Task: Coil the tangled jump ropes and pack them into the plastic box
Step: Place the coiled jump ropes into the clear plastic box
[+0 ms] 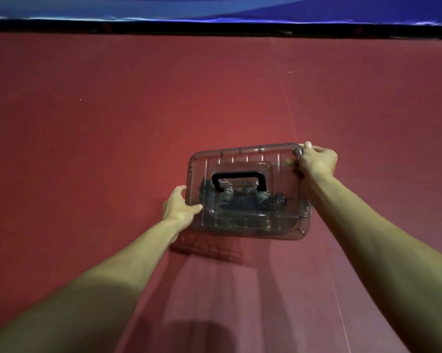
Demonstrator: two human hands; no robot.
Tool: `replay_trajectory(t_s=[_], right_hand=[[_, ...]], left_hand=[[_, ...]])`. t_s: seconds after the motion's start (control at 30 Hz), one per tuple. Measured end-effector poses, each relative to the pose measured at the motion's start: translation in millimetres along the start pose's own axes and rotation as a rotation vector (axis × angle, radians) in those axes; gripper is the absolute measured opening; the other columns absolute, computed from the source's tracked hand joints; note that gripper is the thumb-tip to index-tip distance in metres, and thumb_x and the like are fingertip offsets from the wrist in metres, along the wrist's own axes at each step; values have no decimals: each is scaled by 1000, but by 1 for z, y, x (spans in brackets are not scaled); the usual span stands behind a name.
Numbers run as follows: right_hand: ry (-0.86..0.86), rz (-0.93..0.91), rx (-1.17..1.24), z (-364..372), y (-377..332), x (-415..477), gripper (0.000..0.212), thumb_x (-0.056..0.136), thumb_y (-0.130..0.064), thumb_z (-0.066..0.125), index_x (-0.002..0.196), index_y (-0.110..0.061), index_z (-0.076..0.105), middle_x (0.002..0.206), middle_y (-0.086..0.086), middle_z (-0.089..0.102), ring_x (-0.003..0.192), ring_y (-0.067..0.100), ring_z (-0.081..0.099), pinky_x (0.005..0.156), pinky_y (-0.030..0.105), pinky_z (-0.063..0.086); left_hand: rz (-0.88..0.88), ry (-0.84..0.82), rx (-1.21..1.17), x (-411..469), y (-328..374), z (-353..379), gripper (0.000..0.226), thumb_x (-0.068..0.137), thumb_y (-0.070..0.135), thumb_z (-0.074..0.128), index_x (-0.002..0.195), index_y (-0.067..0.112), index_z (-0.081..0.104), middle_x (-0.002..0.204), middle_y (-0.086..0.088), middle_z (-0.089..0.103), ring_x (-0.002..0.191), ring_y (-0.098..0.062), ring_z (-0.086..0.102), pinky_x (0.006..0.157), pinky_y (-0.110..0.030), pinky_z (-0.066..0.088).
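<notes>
Left hand point(180, 205): forearm reaches in from the lower left; the hand cups the left end of the plastic box point(286, 226), thumb laid along the near-left top edge, fingers curled against the end wall, gripping it
Right hand point(316, 161): forearm reaches in from the lower right, crossing just beside the box's right end; the fingers curl over the far-right corner and clamp it, with one fingertip showing past the rim
Box position: between the two hands, at mid-frame, with its lid point(278, 169) on top; whether it rests on the floor point(113, 123) or is held just above it cannot be told
Jump ropes point(242, 200): inside the box, seen through the lid as a dark bundle under the handle point(237, 175); single coils are too blurred to make out
Edges and room: open floor on every side of the box; a black strip point(214, 26) and blue band point(214, 8) close the far edge, well apart from the box
Materials: box of smoky see-through plastic, rounded corners, ribbed lid with a raised centre panel; handle black, a squared loop lying flat; floor matt red with a thin pale seam point(286, 103) running toward the box
Shadow point(209, 248): soft, dark, on the floor near the box's near side
</notes>
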State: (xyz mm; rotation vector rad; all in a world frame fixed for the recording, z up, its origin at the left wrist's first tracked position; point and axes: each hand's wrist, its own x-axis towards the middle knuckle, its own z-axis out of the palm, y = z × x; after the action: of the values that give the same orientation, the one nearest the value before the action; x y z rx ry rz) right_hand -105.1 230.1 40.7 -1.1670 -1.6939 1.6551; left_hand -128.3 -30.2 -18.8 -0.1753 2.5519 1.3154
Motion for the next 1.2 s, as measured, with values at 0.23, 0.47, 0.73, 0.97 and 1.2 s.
replay_trajectory(t_s=[0.23,0.47,0.73,0.97,1.2], right_hand=[[15,15,31,-8,20,21,28,81,-46,67,79,-18,69,84,4,71,80,26,68,84,43,57],[-147,-24,-265,-30,48,-2,41,77,-10,62,117,-17,65,107,6,70,97,28,67,89,43,56],[-142,-168,-609,-45,90,-8,36,82,7,49,108,-8,69,103,12,71,101,31,64,93,36,51],[-50,-191,-558,-49,100,-4,39,89,8,40,116,-3,65,112,19,68,101,35,59,90,34,46],[-5,-22,-357,-45,105,5,39,93,-3,48,128,-13,62,122,12,66,114,27,58,102,30,42]], left_hand=[[-25,77,16,5,-11,9,37,94,16,63,130,13,58,115,-10,67,104,-26,63,97,-34,48],[6,144,-14,20,6,19,35,93,16,64,127,9,61,104,-14,68,108,-30,61,96,-36,49],[-10,139,10,31,10,46,45,94,19,63,137,10,54,128,-19,60,124,-33,52,104,-34,39],[40,10,104,28,6,59,46,99,13,51,144,8,45,143,-10,52,136,-25,43,114,-30,31],[17,39,89,33,12,69,44,98,5,49,142,3,45,146,-13,46,137,-28,40,110,-33,33]])
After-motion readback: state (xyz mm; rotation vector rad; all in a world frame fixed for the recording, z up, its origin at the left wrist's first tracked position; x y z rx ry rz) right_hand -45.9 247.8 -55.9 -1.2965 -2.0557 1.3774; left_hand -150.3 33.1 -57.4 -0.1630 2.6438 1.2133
